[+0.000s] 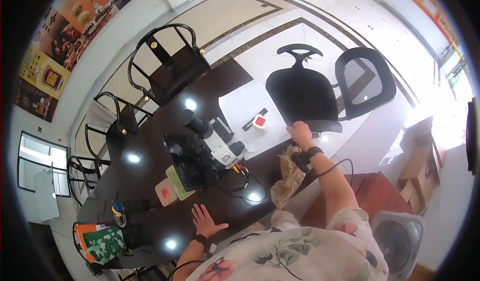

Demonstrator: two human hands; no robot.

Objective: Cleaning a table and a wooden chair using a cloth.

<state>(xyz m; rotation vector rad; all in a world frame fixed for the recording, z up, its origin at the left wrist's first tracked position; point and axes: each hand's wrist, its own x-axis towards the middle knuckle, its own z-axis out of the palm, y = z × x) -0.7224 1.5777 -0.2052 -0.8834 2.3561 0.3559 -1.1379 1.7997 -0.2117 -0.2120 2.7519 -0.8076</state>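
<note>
The white instrument (220, 148) is standing on the dark bench (150, 166) and is serving as reference. The right hand (300, 133) is curling its fingers to the right of the instrument, at the border of the white sheet (270, 138); whether it is gripping anything cannot be told. The left hand (205, 223) is spreading fingers and thumb wide on the instrument's near side, holding nothing. The sheet is lying just to the right of the instrument and beyond it, carrying a black strip (249, 124) and a small red-topped container (260, 121). A black monitor (185, 163) is standing left of the instrument; green (176, 181) and pink (165, 192) pads are lying farther left and nearer the wearer. A brown cloth (287, 176) is lying to the instrument's right, toward the wearer.
</note>
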